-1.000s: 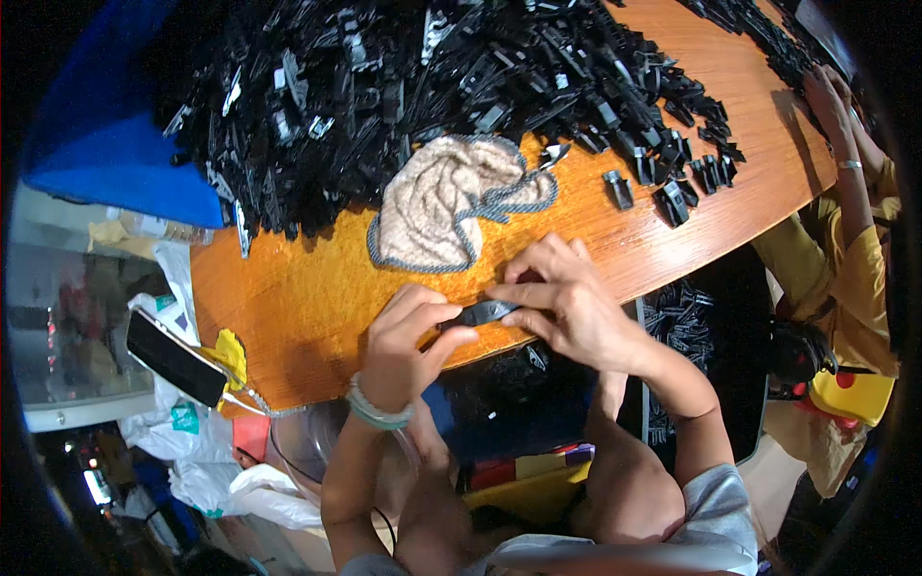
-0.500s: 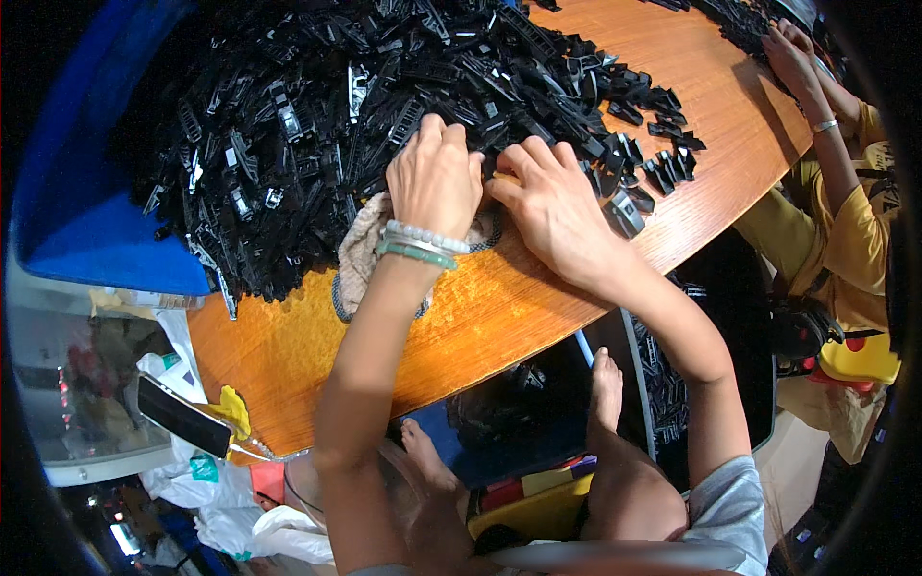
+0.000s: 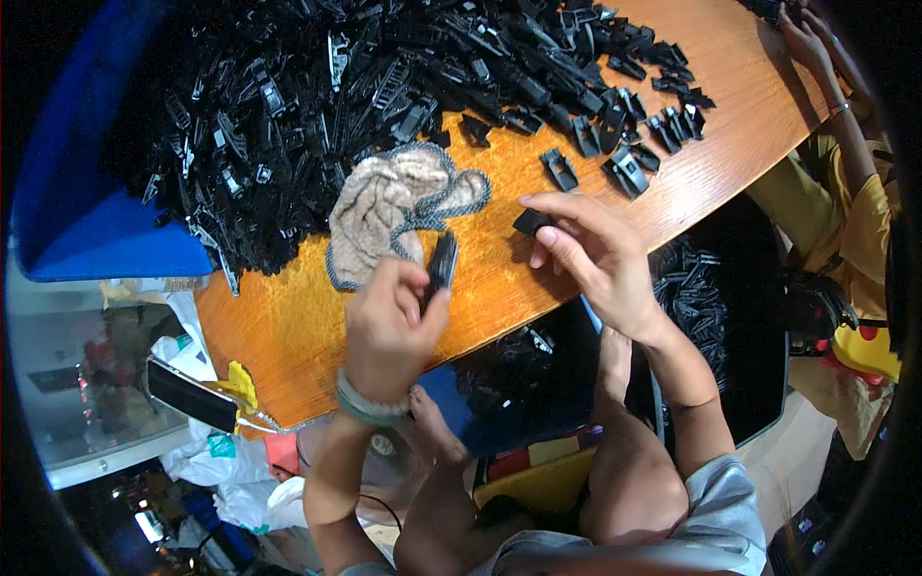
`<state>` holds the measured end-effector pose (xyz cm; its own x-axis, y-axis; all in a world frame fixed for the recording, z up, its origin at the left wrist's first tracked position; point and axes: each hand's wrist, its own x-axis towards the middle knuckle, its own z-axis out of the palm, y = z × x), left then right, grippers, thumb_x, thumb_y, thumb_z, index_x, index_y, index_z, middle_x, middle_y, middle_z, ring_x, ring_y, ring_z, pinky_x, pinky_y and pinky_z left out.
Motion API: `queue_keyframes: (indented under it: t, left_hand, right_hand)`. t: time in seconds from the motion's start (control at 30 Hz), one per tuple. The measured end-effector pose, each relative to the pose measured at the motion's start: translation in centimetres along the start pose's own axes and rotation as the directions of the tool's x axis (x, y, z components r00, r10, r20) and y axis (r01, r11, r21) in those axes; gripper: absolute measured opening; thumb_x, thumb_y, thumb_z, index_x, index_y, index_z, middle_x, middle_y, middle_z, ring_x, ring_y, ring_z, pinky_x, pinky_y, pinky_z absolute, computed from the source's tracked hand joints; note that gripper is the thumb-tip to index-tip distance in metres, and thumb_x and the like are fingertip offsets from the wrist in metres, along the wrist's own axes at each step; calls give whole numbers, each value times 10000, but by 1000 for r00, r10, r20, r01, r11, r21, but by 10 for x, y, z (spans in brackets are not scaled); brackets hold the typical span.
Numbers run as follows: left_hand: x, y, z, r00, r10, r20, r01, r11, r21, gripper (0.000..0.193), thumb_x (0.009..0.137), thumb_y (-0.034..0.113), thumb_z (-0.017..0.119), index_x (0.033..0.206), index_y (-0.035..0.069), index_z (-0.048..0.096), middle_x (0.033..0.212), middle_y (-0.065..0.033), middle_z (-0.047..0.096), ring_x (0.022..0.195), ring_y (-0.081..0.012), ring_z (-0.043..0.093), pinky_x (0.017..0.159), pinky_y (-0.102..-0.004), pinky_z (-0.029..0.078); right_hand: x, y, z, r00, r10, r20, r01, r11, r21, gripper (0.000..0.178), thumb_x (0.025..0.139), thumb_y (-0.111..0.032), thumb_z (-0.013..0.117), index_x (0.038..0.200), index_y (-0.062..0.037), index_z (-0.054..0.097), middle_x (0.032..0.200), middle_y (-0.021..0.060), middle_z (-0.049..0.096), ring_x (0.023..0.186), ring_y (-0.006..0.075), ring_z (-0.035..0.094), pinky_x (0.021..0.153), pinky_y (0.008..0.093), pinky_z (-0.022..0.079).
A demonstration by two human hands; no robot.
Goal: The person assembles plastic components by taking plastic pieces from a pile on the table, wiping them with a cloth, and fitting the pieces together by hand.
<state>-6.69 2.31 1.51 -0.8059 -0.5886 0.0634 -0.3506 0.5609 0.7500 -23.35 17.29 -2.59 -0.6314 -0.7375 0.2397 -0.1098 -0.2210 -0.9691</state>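
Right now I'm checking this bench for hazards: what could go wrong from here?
1. The left hand pinches a black plastic part over the table edge; a slip could drop it to the floor.
2. The loose parts near the edge could be knocked off by the right hand, which holds a small black piece.

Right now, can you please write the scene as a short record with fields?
left hand: holds a long black plastic part upright
right hand: holds a small black plastic piece
table: orange wood
pile: many black plastic parts
cloth: beige knitted, lying beside the pile
another person's hand: at the table's far right edge
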Motion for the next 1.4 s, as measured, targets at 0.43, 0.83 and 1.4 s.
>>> queue_keyframes:
  t: [0.43,0.83,1.4]
  left_hand:
    - [-9,-18,-3,951,304,56,-309,929,205,211,760,-9,693,963,41,666,984,-130,562,767,-280,588,673,-380,491]
    - [-5,-25,12,918,394,37,-396,916,64,220,738,-35,723,944,-29,642,884,-132,583,798,-289,580,721,-359,479]
    - [121,-13,-4,740,584,-333,-360,762,538,192,801,60,737,960,-2,650,907,-93,612,734,-205,593,656,-316,494]
  right_hand:
    - [-15,-7,9,988,98,-116,-105,993,-57,313,886,0,642,1195,-21,600,891,42,610,789,41,550,642,172,436]
    - [-15,-11,5,956,-77,282,231,791,-567,273,730,-150,777,991,-74,748,903,32,627,886,221,540,768,344,359]
    - [20,-5,-16,930,-368,15,209,492,-845,232,789,-160,731,971,-51,638,944,70,559,874,261,506,786,373,386]
